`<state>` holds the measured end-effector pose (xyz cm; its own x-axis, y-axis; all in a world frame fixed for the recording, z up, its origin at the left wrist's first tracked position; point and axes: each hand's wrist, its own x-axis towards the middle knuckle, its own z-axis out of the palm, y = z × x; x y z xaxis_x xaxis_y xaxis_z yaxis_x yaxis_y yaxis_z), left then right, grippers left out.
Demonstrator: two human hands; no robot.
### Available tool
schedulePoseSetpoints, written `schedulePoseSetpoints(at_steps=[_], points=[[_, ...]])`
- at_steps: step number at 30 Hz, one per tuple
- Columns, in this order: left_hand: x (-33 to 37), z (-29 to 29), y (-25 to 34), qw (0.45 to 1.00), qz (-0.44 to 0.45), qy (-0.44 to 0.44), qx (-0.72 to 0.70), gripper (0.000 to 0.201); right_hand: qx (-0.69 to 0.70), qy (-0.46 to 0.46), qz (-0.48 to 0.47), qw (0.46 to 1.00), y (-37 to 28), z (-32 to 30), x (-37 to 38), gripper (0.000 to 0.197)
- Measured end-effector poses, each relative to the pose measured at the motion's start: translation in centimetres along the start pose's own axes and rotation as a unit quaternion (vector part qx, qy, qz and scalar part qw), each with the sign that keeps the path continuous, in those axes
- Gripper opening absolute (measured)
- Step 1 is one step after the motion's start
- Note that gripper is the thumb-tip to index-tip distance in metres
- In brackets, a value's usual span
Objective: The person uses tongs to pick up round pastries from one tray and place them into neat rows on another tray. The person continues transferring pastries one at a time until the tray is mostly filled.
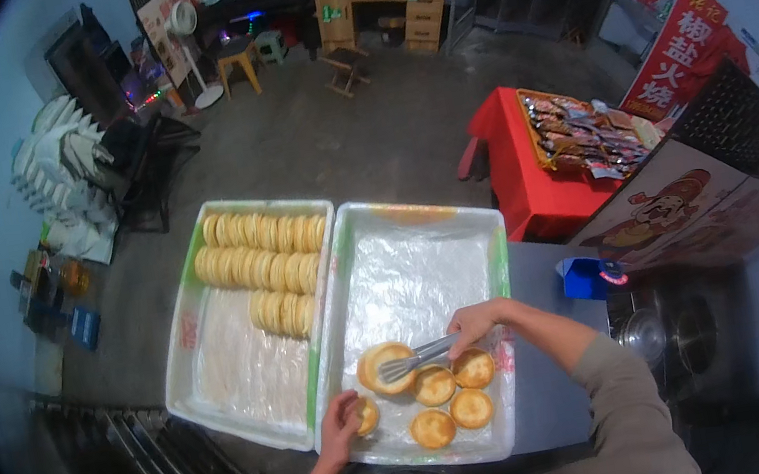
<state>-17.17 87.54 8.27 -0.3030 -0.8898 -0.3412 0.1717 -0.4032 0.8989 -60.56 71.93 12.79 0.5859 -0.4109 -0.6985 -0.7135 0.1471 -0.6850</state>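
My right hand point(473, 326) grips metal tongs point(425, 353), which reach left over the right-hand tray point(500, 261). Their tips lie on a larger-looking round golden flatbread point(376, 359), which seems raised above the others. My left hand point(340, 429) has its fingers curled at the edge of another flatbread point(366, 416), near the tray's left wall; part of that bread is hidden by the hand. Several browned flatbreads point(434, 386) lie flat beneath and beside the tongs. Clear plastic film lines the tray.
On the left, a second white tray point(182, 373) bears rows of flatbreads standing on edge point(257, 233). A red-covered table point(522, 181) with a basket of packets point(585, 135) is at the right. A blue box point(585, 279) sits beside a folding screen. Dark metal racks point(150, 460) stand lower left.
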Motion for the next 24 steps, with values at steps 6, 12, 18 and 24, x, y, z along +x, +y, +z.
schedulePoseSetpoints(at_steps=[6, 12, 18, 24], points=[[1.0, -3.0, 4.5, 0.999, 0.029, 0.035, 0.014, 0.06, 0.104, 0.223, -0.015, 0.969, -5.4, 6.1, -1.8, 0.053], [4.6, -10.9, 10.1, 0.991, 0.003, 0.094, -0.097, 0.046, 0.215, 0.296, 0.041, 0.93, -18.7, 15.2, 6.0, 0.047], [6.8, -20.5, 12.5, 0.983, 0.095, 0.134, -0.08, 0.051, 0.26, 0.385, 0.079, 0.882, -30.8, 21.9, 18.0, 0.061], [9.0, -27.4, 11.5, 0.952, -0.079, 0.162, -0.248, 0.049, 0.253, 0.44, 0.084, 0.858, -36.0, 25.0, 25.8, 0.068]])
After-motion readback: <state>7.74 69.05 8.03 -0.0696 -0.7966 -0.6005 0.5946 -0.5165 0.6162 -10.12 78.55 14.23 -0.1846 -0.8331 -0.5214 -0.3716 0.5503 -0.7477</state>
